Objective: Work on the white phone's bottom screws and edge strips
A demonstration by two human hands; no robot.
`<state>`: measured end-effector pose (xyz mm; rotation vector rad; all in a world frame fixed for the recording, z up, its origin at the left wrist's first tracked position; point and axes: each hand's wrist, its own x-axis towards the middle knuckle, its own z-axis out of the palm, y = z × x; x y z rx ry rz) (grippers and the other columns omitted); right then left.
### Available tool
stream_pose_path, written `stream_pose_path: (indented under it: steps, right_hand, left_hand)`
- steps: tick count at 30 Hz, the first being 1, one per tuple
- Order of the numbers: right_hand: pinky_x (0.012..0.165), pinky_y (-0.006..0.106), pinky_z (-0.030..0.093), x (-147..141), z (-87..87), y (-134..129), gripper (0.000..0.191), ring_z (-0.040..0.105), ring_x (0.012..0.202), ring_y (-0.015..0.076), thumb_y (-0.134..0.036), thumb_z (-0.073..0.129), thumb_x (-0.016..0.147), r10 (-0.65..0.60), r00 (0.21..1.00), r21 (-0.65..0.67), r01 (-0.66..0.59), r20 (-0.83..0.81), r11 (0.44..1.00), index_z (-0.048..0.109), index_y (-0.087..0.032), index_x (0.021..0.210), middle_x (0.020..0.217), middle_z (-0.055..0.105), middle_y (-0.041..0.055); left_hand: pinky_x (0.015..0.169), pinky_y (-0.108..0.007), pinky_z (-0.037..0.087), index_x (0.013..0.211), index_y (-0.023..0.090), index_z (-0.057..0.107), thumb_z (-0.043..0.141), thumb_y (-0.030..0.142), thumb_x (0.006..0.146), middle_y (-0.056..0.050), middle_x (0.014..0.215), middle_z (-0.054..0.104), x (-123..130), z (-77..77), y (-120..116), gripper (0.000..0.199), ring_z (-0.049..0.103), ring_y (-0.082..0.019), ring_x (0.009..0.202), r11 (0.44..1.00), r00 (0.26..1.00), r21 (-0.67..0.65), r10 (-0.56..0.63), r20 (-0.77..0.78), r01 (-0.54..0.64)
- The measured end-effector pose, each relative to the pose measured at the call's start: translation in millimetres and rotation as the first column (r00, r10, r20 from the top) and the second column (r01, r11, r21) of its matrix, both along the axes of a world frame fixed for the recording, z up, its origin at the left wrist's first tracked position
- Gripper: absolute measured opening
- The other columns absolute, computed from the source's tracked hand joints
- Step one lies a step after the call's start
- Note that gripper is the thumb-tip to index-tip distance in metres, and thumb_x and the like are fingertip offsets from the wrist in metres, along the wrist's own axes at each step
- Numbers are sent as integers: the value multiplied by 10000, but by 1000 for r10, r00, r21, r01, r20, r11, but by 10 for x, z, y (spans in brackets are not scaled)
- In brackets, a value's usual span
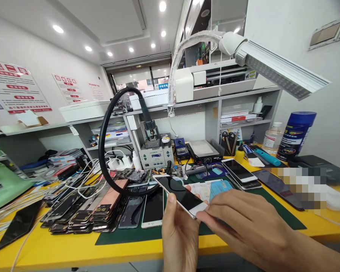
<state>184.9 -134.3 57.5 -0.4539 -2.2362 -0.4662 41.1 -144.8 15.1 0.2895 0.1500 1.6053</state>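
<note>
A smartphone [181, 192] with a white front and dark screen is held tilted above the green mat [130, 238]. My left hand [179, 234] is closed around its sides, thumb along the near edge. My right hand [243, 223] has its fingers pressed together at the phone's lower end, thumb and fingertips on that edge; anything small between them is hidden. Beneath and to the left, a white-framed phone [153, 207] lies on the mat beside a dark phone [133, 207]. Behind my hands is a blue card [220, 187] on paper.
Stacks of phone parts [109, 211] and white cables crowd the left. A hot-air station [155, 156] with a looping black hose [102, 143] stands behind the mat. A lamp [277, 68] hangs overhead. At right are more phones [239, 170] and a blue spray can [296, 136].
</note>
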Motion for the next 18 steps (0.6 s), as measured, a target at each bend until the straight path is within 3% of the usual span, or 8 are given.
stream_pose_path:
  steps: [9, 14, 18]
  right_hand:
    - [777, 304, 541, 12, -192, 3, 38, 685, 808, 171, -142, 628, 916, 1, 997, 42, 2, -71, 999, 644, -175, 905, 845, 702, 39]
    - [793, 312, 556, 38, -215, -14, 28, 696, 806, 176, -154, 624, 918, 26, 997, 71, -21, -68, 997, 640, -176, 910, 860, 707, 42]
    - [806, 311, 561, 33, -211, -16, 45, 698, 796, 175, -138, 618, 917, 24, 997, 93, -17, -77, 996, 636, -178, 908, 841, 708, 35]
  left_hand:
    - [1050, -435, 442, 1179, 218, 689, 709, 267, 843, -93, 1093, 728, 4, -83, -63, 340, 659, -248, 1071, 990, 982, -12, 141, -123, -144]
    - [1042, -495, 443, 1255, 305, 639, 761, 227, 777, -69, 1141, 711, 2, -133, -89, 499, 664, -267, 1048, 983, 970, 36, 181, -164, -177]
    - [1025, -470, 456, 1209, 258, 666, 802, 260, 724, -97, 1134, 703, -1, -171, -99, 504, 645, -299, 1091, 979, 954, 17, 204, -220, -205]
